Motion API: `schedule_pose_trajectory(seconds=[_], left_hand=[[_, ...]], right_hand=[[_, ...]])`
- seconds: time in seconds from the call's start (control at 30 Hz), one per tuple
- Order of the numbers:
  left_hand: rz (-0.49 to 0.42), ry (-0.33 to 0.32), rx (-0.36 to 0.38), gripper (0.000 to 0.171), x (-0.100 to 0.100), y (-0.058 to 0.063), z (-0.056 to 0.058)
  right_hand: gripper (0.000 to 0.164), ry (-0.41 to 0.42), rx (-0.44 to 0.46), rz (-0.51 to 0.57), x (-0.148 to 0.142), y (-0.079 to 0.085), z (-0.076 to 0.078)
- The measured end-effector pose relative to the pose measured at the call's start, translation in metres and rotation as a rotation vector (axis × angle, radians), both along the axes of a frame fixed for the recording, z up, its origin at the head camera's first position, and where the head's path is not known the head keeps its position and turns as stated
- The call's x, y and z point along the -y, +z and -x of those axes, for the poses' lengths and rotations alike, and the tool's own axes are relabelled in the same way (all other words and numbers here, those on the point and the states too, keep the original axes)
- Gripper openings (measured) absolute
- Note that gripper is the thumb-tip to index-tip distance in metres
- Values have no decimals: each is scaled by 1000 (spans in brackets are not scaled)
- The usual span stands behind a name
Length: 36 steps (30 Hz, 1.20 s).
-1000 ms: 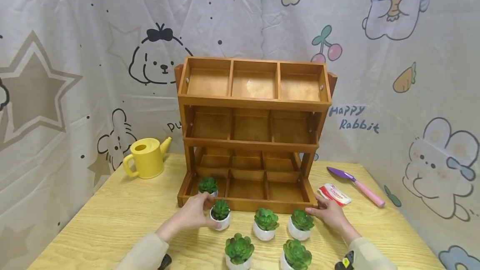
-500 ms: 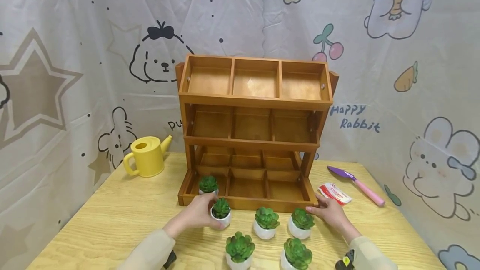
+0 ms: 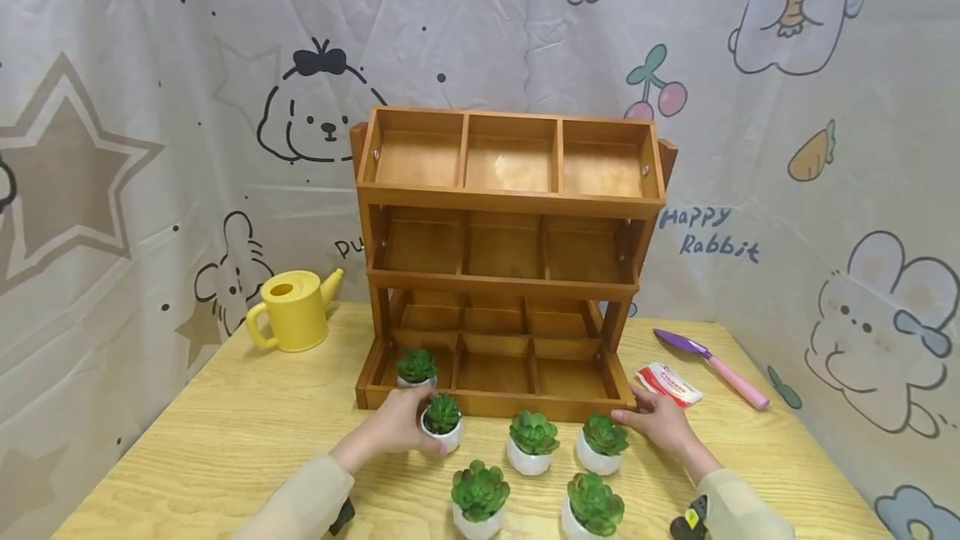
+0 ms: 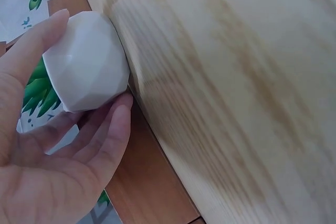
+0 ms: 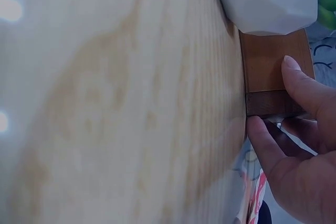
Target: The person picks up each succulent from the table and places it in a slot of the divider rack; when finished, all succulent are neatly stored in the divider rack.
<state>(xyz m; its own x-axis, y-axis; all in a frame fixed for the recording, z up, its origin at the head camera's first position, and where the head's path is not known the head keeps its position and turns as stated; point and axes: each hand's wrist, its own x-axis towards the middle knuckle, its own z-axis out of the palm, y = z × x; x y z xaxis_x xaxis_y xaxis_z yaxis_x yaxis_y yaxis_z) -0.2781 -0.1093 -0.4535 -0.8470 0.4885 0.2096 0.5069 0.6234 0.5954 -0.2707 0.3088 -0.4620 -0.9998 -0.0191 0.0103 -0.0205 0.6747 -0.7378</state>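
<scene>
My left hand (image 3: 393,425) grips a small potted succulent (image 3: 442,422) by its white faceted pot (image 4: 89,61), thumb on one side and fingers on the other. This pot is upright in front of the left part of a brown wooden tiered shelf (image 3: 495,403). A second succulent (image 3: 416,366) sits in the bottom tier's left compartment, just behind the left fingers. At the shelf's front right corner, my right hand (image 3: 663,427) holds the wood (image 5: 273,66), thumb on the front face and fingers at the side. Close by the right thumb stands another potted succulent (image 3: 602,442).
More potted succulents stand in front: one (image 3: 532,442) in the middle, two (image 3: 480,498) (image 3: 592,507) nearer me. A yellow watering can (image 3: 296,311) is at the left. Right of the shelf lie a red-and-white packet (image 3: 667,383) and a purple trowel with a pink handle (image 3: 712,367).
My left hand has shifted slightly right and drawn its fingers closer around the pot. My right hand keeps its place at the shelf corner.
</scene>
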Motion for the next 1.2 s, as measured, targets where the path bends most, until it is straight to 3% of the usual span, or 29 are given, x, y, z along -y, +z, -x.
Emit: schedule_pose_trajectory(seconds=[0.5,0.83,1.2], left_hand=[[-21,26,23,55,-3,0,-2],[8,-3,-65,53,-6,2,-4],[-16,-23,-68,54,-11,6,-7]], right_hand=[[78,11,-7,-1,-1,-2,1],[78,7,-9,0,1,1,0],[76,8,-20,14,0,-1,1]])
